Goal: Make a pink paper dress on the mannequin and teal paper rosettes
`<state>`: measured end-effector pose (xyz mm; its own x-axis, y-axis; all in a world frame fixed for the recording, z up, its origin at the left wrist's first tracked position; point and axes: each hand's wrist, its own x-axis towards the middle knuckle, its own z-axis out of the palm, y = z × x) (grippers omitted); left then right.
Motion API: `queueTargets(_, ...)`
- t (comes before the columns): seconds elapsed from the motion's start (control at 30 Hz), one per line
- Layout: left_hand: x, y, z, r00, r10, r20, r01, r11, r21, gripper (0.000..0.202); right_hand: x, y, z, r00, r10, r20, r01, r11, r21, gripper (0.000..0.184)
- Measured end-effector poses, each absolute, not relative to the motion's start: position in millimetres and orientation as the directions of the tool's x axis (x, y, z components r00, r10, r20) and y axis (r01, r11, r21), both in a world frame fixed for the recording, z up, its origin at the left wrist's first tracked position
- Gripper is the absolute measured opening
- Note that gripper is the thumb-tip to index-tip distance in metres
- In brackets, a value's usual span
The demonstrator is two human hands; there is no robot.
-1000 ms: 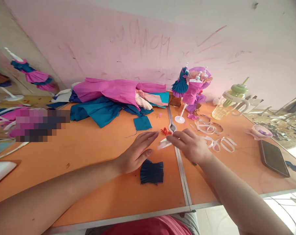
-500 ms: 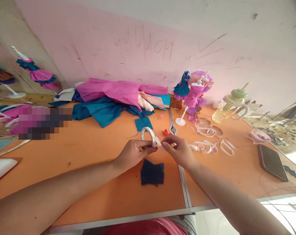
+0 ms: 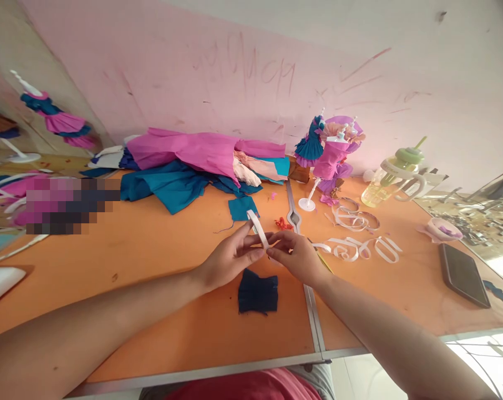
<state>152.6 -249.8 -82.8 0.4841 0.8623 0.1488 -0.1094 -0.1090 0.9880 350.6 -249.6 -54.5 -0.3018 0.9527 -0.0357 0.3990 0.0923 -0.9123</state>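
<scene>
My left hand and my right hand meet above the orange table. Both pinch a small roll of white tape, held on edge between the fingertips. The left fingers grip the roll from the left; the right thumb and forefinger are closed on its lower end. Just below the hands a pleated dark blue piece of crepe paper lies flat on the table.
Pink and teal crepe paper is heaped at the back. Small doll stands in paper dresses stand right of it. Scissors, white tape strips, a drinking bottle and a phone lie to the right.
My hands lifted the tape roll off the table from flat positions. Since half a second ago the roll has turned more edge-on and the right fingers closed in on it.
</scene>
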Motion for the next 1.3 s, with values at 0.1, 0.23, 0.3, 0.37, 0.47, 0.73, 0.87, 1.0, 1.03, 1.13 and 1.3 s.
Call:
queueTargets(0.1, 152, -246, -85, 0.385, 0.911, 0.147, -0.053, -0.138, 0.989, 0.073, 348, -250, -60, -0.341, 0.937, -0.075, 0.406, 0.075, -0.911, 0.027)
queueTargets(0.23, 151, -245, -88, 0.322, 0.936, 0.14, 0.032, -0.158, 0.987, 0.07, 348, -251, -63, -0.361, 0.931, -0.05, 0.529, 0.16, -0.833, 0.026)
queueTargets(0.3, 151, -245, -89, 0.312, 0.941, 0.133, 0.051, -0.156, 0.986, 0.067, 352, -253, -63, -0.337, 0.933, 0.124, 0.609, 0.316, -0.727, 0.021)
queueTargets(0.37, 151, -246, -90, 0.298, 0.946, 0.124, 0.087, -0.156, 0.984, 0.066, 357, -254, -64, -0.353, 0.847, 0.399, 0.683, 0.524, -0.509, 0.013)
queueTargets(0.47, 152, -249, -91, 0.302, 0.948, 0.106, 0.124, -0.149, 0.981, 0.071, 365, -256, -67, -0.537, 0.567, 0.625, 0.67, 0.736, -0.092, 0.026)
queueTargets(0.73, 157, -263, -91, 0.393, 0.906, 0.155, 0.256, -0.27, 0.928, 0.057, 365, -260, -64, -0.713, 0.353, 0.605, 0.627, 0.707, 0.327, 0.03)
queueTargets(0.87, 159, -265, -88, 0.393, 0.907, 0.152, 0.27, -0.272, 0.924, 0.058, 361, -262, -58, -0.763, 0.325, 0.559, 0.599, 0.681, 0.422, 0.022)
queueTargets(1.0, 159, -266, -83, 0.392, 0.907, 0.154, 0.319, -0.291, 0.902, 0.052, 358, -261, -62, -0.769, 0.38, 0.514, 0.597, 0.714, 0.366, 0.019)
queueTargets(1.03, 159, -266, -82, 0.386, 0.909, 0.158, 0.336, -0.298, 0.894, 0.052, 357, -261, -64, -0.753, 0.397, 0.525, 0.607, 0.728, 0.32, 0.019)
queueTargets(1.13, 157, -266, -81, 0.378, 0.907, 0.187, 0.382, -0.336, 0.861, 0.058, 355, -260, -69, -0.658, 0.461, 0.595, 0.642, 0.757, 0.123, 0.017)
queueTargets(1.3, 156, -265, -84, 0.367, 0.911, 0.188, 0.402, -0.338, 0.851, 0.069, 351, -262, -68, -0.499, 0.568, 0.654, 0.664, 0.736, -0.133, 0.016)
